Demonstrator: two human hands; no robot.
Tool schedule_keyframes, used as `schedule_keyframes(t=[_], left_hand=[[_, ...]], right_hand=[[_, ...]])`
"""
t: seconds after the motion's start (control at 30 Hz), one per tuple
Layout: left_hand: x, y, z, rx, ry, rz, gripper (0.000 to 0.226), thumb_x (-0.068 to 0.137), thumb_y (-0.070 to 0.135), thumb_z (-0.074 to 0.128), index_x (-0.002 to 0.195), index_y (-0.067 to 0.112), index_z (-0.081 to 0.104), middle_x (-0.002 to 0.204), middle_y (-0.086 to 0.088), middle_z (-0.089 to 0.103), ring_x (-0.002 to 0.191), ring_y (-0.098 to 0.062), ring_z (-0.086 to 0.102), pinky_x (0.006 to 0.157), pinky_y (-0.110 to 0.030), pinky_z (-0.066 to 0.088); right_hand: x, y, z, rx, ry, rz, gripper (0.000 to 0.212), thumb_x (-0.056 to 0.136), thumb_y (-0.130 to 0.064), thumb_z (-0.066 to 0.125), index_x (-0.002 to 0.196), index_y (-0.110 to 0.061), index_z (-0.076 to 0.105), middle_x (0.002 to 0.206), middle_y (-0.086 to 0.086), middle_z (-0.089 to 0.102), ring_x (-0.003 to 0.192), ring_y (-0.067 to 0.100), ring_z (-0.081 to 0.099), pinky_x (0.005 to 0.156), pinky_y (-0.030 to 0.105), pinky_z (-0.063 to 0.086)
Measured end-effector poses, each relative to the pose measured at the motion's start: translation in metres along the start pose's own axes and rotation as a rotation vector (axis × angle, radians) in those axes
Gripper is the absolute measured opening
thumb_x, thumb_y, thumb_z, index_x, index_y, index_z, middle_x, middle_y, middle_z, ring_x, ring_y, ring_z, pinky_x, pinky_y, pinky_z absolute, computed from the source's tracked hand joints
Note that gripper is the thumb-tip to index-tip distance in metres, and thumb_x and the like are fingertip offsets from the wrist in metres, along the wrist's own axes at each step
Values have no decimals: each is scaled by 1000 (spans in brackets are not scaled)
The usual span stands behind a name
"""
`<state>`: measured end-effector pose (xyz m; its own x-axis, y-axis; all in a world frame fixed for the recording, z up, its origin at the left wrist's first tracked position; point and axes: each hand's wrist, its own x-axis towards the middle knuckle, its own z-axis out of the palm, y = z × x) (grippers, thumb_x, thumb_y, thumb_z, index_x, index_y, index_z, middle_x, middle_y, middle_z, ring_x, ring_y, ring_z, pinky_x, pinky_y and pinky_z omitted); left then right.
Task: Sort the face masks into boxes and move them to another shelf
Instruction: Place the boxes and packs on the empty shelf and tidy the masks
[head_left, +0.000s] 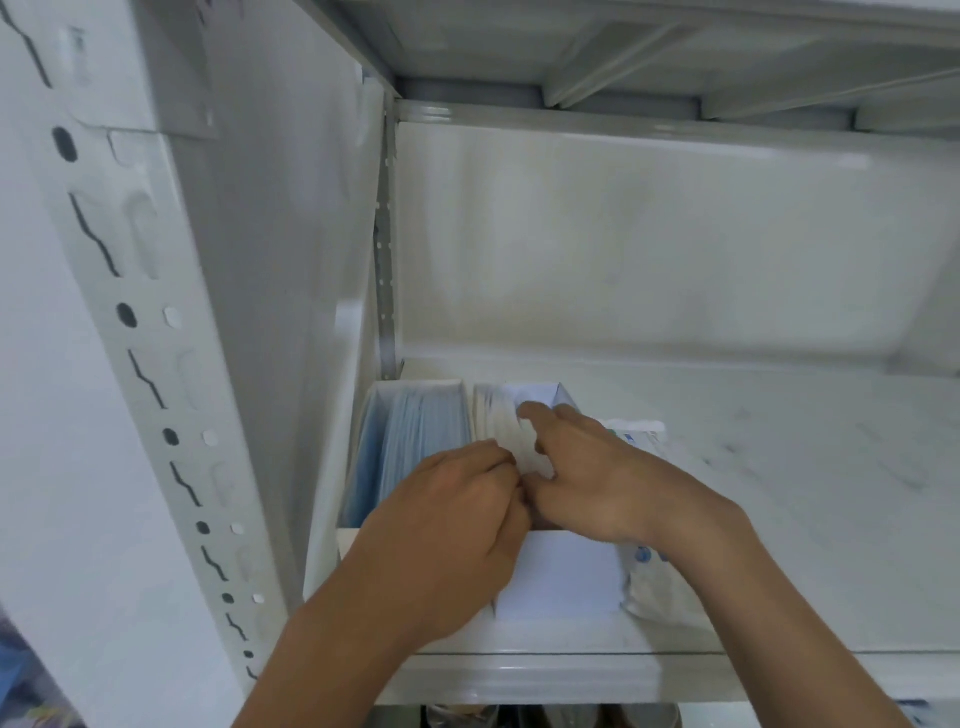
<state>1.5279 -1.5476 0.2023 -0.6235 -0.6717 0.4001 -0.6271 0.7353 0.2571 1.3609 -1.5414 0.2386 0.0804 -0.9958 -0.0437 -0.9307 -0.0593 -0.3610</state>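
Two open white boxes stand side by side at the left end of a white metal shelf. The left box holds a row of blue face masks on edge. The right box holds white face masks on edge. My left hand is over the seam between the boxes, its fingers curled onto the white masks. My right hand reaches into the right box, fingers spread and bent among the white masks. The fingertips of both hands are partly hidden.
A plastic packet with blue print lies against the right box's outer side. The shelf's perforated upright stands close on the left. Another shelf board hangs overhead. Bare shelf surface stretches to the right.
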Motion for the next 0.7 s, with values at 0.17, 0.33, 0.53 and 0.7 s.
schedule_keyframes(t=[0.17, 0.33, 0.53, 0.7], left_hand=[[0, 1, 4, -22, 15, 15, 30, 106, 25, 36, 99, 19, 65, 100, 7, 59, 89, -6, 53, 81, -15, 37], [-1, 0, 2, -48, 43, 16, 31, 106, 27, 37, 99, 21, 67, 100, 9, 61, 89, -5, 54, 80, -13, 37], [-2, 1, 4, -49, 63, 27, 32, 106, 30, 36, 103, 24, 67, 102, 11, 62, 92, -6, 57, 86, -19, 43], [0, 0, 5, -59, 51, 24, 29, 105, 28, 38, 102, 23, 67, 100, 10, 62, 89, -7, 57, 84, -19, 45]], right_hand=[[17, 3, 1, -76, -32, 159, 65, 89, -31, 61, 145, -19, 31, 123, 10, 52, 107, 29, 60, 93, 45, 54], [20, 4, 6, -59, 15, 164, 67, 85, -26, 65, 146, -28, 36, 115, 5, 46, 101, 24, 53, 87, 37, 53], [0, -6, 7, -220, 251, 109, 35, 73, -14, 61, 104, -19, 44, 81, 1, 39, 65, 14, 37, 49, 30, 31], [0, -8, 9, -165, 204, 65, 28, 81, -17, 62, 105, -16, 47, 87, 7, 49, 79, 29, 55, 64, 39, 52]])
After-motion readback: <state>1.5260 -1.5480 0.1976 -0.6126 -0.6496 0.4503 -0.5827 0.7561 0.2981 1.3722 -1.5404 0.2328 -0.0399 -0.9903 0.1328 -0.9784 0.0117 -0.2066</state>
